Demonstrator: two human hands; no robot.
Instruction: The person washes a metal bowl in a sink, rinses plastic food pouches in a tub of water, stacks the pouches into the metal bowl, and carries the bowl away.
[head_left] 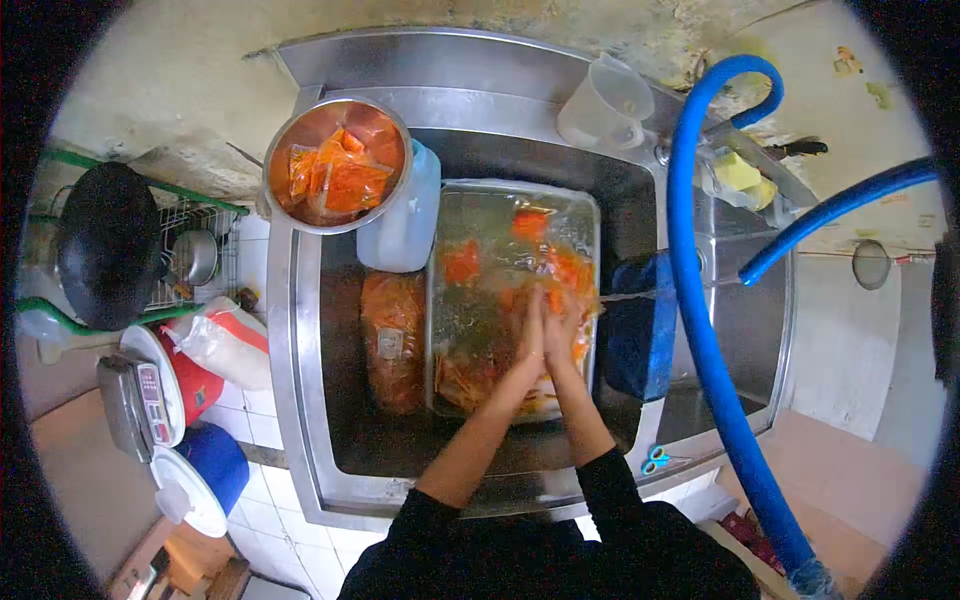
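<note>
Both my hands are over the right part of a clear rectangular tub (597, 215) of water standing in the steel sink. My left hand (530, 330) and my right hand (562, 325) are close together, palms facing, with orange pieces (570, 270) at the fingertips. Whether the fingers grip these pieces is blurred. More orange pieces (462, 262) float to the left, and another orange piece (530, 222) lies near the back. Thin orange shreds (460, 385) gather at the tub's front. Water runs in from the right, out of a blue hose (755, 272).
Left of the tub are a filled orange bag (393, 340), a pale jug (405, 225) and a steel bowl (275, 165) with orange packets. A blue container (640, 330) stands right. Behind is a clear pitcher (605, 105); scissors (655, 460) lie on the front edge.
</note>
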